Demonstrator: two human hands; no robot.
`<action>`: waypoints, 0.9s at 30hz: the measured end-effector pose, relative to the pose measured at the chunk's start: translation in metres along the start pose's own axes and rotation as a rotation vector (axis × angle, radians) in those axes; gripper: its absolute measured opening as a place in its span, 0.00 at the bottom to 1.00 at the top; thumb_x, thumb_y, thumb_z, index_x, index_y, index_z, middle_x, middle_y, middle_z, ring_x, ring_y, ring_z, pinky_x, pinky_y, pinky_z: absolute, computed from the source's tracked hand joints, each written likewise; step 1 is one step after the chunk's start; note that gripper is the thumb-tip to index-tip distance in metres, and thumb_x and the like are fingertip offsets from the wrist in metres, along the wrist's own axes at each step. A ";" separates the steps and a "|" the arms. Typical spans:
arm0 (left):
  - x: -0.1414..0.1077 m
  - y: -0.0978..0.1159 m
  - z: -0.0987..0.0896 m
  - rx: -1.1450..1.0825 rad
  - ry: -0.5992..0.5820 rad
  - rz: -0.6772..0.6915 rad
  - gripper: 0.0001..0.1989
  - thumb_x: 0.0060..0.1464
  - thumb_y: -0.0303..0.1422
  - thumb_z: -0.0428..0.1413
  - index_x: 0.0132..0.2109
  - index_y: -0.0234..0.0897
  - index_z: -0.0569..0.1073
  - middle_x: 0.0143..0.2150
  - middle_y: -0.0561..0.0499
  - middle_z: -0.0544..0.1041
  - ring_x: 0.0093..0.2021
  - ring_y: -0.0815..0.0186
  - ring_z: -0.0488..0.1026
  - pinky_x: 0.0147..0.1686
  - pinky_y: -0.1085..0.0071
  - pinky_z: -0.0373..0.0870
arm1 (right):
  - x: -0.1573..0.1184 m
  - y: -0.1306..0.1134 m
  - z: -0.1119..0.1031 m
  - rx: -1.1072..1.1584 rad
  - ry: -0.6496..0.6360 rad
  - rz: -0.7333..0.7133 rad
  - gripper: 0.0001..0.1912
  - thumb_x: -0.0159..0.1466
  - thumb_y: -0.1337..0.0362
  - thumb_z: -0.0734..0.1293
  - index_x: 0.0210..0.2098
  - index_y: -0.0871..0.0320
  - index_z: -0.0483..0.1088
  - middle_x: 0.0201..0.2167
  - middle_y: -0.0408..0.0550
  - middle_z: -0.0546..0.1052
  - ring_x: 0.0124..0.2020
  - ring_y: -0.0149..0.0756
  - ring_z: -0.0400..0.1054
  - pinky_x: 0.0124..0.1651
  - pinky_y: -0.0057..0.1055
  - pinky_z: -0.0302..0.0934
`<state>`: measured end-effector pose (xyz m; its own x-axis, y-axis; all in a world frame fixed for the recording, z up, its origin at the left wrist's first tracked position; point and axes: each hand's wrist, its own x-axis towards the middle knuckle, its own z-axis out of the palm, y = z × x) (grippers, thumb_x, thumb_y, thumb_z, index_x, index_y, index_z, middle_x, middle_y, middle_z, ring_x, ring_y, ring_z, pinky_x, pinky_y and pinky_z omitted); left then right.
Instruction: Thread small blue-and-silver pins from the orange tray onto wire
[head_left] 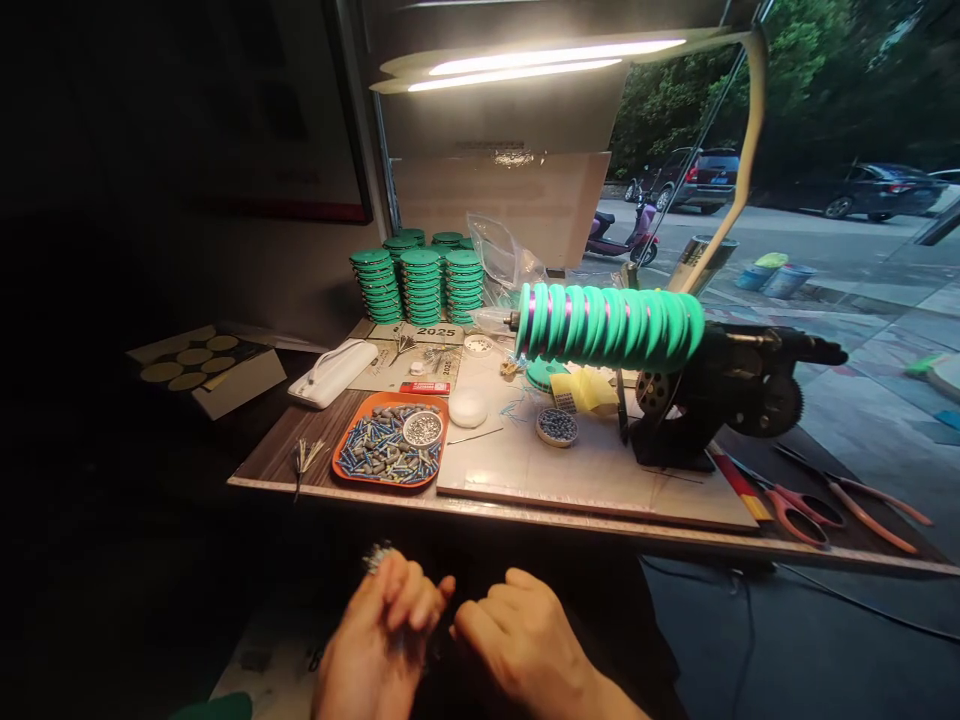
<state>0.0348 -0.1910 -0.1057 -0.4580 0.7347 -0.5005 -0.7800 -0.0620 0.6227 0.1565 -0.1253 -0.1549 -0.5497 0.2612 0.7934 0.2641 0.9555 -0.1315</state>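
In front of the table edge, my left hand (386,625) is closed, palm turned up, around a small bundle of thin silvery pieces (377,556) whose tips stick out beyond the fingers. My right hand (525,635) is curled shut beside it, thumb side towards the left hand; anything pinched in it is hidden. Nearest on the table is an orange tray (352,478) of small blue and grey pieces, with a round dish of tiny silvery parts (424,430) inside it. A fanned bundle of thin wires (306,458) lies left of the tray.
Green foam spools (611,325) line the spindle of a black winding machine (739,385); more spools stand stacked (421,285) behind. A cup of dark beads (556,427), scissors (802,507), pliers (862,500) and a white case (332,373) lie about. A lamp (540,65) hangs above.
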 end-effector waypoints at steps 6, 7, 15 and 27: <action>0.005 0.021 -0.013 0.202 0.002 0.110 0.14 0.36 0.35 0.66 0.24 0.34 0.68 0.17 0.61 0.55 0.15 0.79 0.47 0.11 0.82 0.49 | 0.006 0.004 -0.007 0.104 0.105 0.090 0.15 0.64 0.69 0.57 0.21 0.61 0.62 0.14 0.41 0.61 0.20 0.24 0.49 0.31 0.26 0.41; 0.007 0.014 -0.018 0.324 -0.009 0.046 0.16 0.32 0.35 0.68 0.28 0.34 0.72 0.17 0.62 0.57 0.15 0.81 0.48 0.12 0.83 0.49 | 0.007 0.003 -0.007 0.113 0.116 0.099 0.15 0.64 0.69 0.57 0.21 0.61 0.63 0.14 0.41 0.61 0.21 0.24 0.50 0.31 0.26 0.42; 0.009 -0.019 -0.017 0.409 -0.085 0.058 0.15 0.31 0.38 0.69 0.25 0.32 0.76 0.21 0.54 0.68 0.19 0.77 0.61 0.20 0.81 0.59 | 0.009 -0.001 0.001 0.108 0.128 0.072 0.17 0.64 0.67 0.56 0.20 0.61 0.64 0.15 0.42 0.64 0.22 0.25 0.53 0.33 0.27 0.44; 0.004 -0.020 -0.010 0.342 -0.036 0.110 0.15 0.25 0.35 0.71 0.20 0.32 0.74 0.22 0.53 0.71 0.21 0.75 0.64 0.21 0.82 0.61 | 0.016 -0.004 0.001 0.117 0.171 0.095 0.17 0.64 0.67 0.56 0.20 0.61 0.63 0.14 0.42 0.64 0.23 0.25 0.52 0.33 0.27 0.44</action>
<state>0.0439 -0.1931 -0.1259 -0.5113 0.7596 -0.4020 -0.5366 0.0832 0.8397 0.1461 -0.1246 -0.1423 -0.3817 0.3333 0.8621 0.2089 0.9397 -0.2708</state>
